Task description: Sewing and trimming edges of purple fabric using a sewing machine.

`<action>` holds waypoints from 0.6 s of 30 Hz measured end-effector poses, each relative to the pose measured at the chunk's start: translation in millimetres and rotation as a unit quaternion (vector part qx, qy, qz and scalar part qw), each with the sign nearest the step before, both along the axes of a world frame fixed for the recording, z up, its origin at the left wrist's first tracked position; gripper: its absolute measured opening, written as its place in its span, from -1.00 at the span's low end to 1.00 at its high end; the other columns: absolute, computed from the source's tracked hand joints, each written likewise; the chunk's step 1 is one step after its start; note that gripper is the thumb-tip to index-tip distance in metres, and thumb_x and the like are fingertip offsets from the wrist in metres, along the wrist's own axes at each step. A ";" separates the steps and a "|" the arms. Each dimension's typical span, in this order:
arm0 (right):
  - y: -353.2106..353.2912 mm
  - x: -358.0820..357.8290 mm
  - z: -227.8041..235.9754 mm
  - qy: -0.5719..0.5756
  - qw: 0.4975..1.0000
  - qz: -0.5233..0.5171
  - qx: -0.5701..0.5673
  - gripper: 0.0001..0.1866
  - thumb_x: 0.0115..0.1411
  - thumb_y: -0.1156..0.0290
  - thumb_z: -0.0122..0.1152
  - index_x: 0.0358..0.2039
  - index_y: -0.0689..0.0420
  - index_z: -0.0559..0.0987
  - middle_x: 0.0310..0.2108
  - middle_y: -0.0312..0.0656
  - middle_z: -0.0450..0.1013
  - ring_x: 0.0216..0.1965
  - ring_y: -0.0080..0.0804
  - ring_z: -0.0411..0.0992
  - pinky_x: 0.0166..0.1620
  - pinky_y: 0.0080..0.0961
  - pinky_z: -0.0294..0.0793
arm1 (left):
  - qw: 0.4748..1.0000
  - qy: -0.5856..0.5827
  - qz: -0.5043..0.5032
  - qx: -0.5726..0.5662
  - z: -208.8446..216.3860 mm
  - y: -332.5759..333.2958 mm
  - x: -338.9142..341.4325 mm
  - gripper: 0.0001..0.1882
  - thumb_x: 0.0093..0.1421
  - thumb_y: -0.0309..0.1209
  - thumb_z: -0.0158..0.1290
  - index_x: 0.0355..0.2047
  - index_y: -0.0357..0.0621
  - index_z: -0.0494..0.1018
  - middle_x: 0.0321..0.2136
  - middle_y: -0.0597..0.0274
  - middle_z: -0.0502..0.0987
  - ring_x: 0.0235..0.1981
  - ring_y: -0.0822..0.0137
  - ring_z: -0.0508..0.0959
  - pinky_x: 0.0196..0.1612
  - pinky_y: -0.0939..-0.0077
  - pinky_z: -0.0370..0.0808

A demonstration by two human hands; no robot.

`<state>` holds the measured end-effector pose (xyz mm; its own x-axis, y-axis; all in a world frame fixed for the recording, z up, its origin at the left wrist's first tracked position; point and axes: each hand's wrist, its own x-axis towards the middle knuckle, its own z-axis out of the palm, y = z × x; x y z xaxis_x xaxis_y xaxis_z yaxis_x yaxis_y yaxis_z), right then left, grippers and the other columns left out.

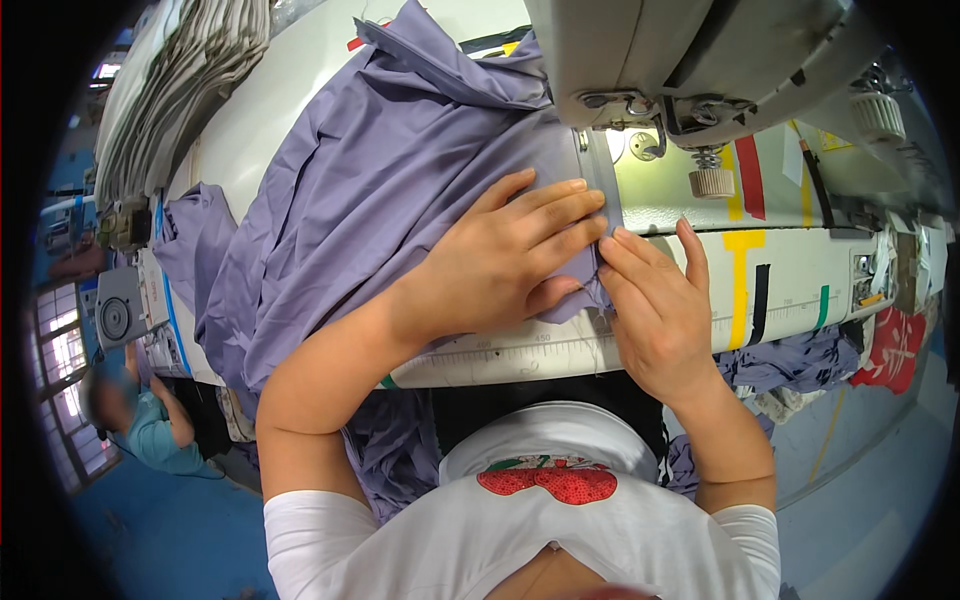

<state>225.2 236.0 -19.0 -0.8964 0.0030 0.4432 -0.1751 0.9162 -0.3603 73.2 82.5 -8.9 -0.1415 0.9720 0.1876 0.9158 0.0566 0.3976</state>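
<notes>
A large piece of purple fabric (340, 190) lies in folds across the white sewing table, its right edge running up under the sewing machine head (690, 60). My left hand (510, 250) rests flat on the fabric, fingers stretched toward that edge. At the near corner of the edge, my right hand (655, 310) has its fingertips close together on the fabric, with the little finger raised; its thumb is mostly hidden. The fingertips of both hands nearly meet. The needle area (640, 145) is lit, just beyond my fingers.
A stack of pale cut fabric pieces (190, 90) stands at the far left. The table front (480, 365) carries a ruler scale and coloured tape strips (742, 290). More purple fabric (800, 355) hangs at the right. Another person (160, 430) sits at the left.
</notes>
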 end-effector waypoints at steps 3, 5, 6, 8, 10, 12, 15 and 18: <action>2.5 -8.2 -1.1 0.001 1.000 0.000 0.005 -0.83 0.01 0.52 0.14 -0.34 0.26 0.55 -0.15 -0.12 0.51 0.00 -0.26 0.47 0.26 0.05 0.16 | 1.000 0.018 -0.001 -0.006 0.7 1.8 -8.6 -0.42 0.05 -0.34 0.17 0.11 -0.15 0.37 0.16 0.14 0.37 0.21 0.15 0.35 0.26 0.07 0.20; 2.5 -9.6 -1.1 -0.001 1.000 0.001 0.005 -0.83 0.01 0.52 0.14 -0.34 0.26 0.55 -0.15 -0.12 0.51 0.00 -0.26 0.47 0.26 0.05 0.17 | 1.000 0.017 -0.002 -0.003 -2.6 0.2 -5.4 -0.44 0.07 -0.34 0.16 0.11 -0.15 0.36 0.16 0.14 0.38 0.21 0.14 0.36 0.26 0.07 0.21; 3.2 -10.3 -1.3 -0.002 1.000 0.002 0.006 -0.82 0.00 0.52 0.14 -0.34 0.26 0.55 -0.14 -0.11 0.51 0.00 -0.26 0.47 0.25 0.05 0.18 | 1.000 0.016 -0.003 0.000 -5.4 -0.4 -2.6 -0.45 0.08 -0.34 0.15 0.11 -0.16 0.36 0.15 0.14 0.38 0.20 0.14 0.37 0.26 0.08 0.21; 3.8 -10.9 -2.2 0.001 1.000 0.000 0.010 -0.82 0.00 0.52 0.14 -0.34 0.26 0.54 -0.14 -0.11 0.51 0.01 -0.25 0.47 0.24 0.06 0.19 | 1.000 0.001 0.013 0.014 -6.8 -0.8 0.3 -0.47 0.11 -0.34 0.12 0.11 -0.18 0.36 0.15 0.13 0.38 0.19 0.13 0.38 0.25 0.08 0.23; 4.9 -13.7 -2.4 0.005 1.000 -0.002 0.012 -0.82 0.00 0.52 0.14 -0.33 0.26 0.54 -0.14 -0.10 0.51 0.01 -0.25 0.46 0.24 0.06 0.19 | 1.000 0.004 0.008 0.005 -1.1 -0.8 -4.2 -0.49 0.14 -0.32 0.10 0.11 -0.18 0.36 0.15 0.14 0.38 0.18 0.11 0.39 0.24 0.07 0.24; 8.5 -19.3 -2.2 0.013 1.000 0.001 0.020 -0.80 0.00 0.51 0.15 -0.33 0.27 0.55 -0.13 -0.09 0.50 0.03 -0.24 0.45 0.23 0.08 0.20 | 1.000 0.017 0.005 0.005 -2.0 2.4 -12.5 -0.49 0.14 -0.30 0.10 0.11 -0.17 0.37 0.15 0.13 0.38 0.18 0.11 0.38 0.24 0.07 0.23; 7.8 -18.6 -3.1 0.005 0.999 -0.003 0.032 -0.78 0.00 0.49 0.15 -0.30 0.28 0.56 -0.12 -0.08 0.50 0.04 -0.22 0.45 0.23 0.09 0.20 | 1.000 0.026 -0.002 -0.003 -5.0 0.9 -11.1 -0.49 0.15 -0.27 0.11 0.11 -0.13 0.37 0.15 0.13 0.37 0.20 0.10 0.36 0.24 0.06 0.22; 3.8 -7.2 -4.3 0.020 0.998 -0.016 0.059 -0.76 0.01 0.48 0.14 -0.28 0.28 0.58 -0.13 -0.08 0.51 0.02 -0.20 0.46 0.23 0.09 0.20 | 1.000 0.003 -0.019 -0.009 -5.8 -2.7 -0.9 -0.48 0.13 -0.26 0.13 0.10 -0.10 0.38 0.14 0.13 0.37 0.21 0.11 0.34 0.24 0.03 0.21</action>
<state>218.1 239.8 -23.3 -0.8780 -0.0220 0.4781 -0.1565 0.9572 -0.2435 72.3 79.8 -14.6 -0.1040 0.9798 0.1711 0.9197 0.0293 0.3916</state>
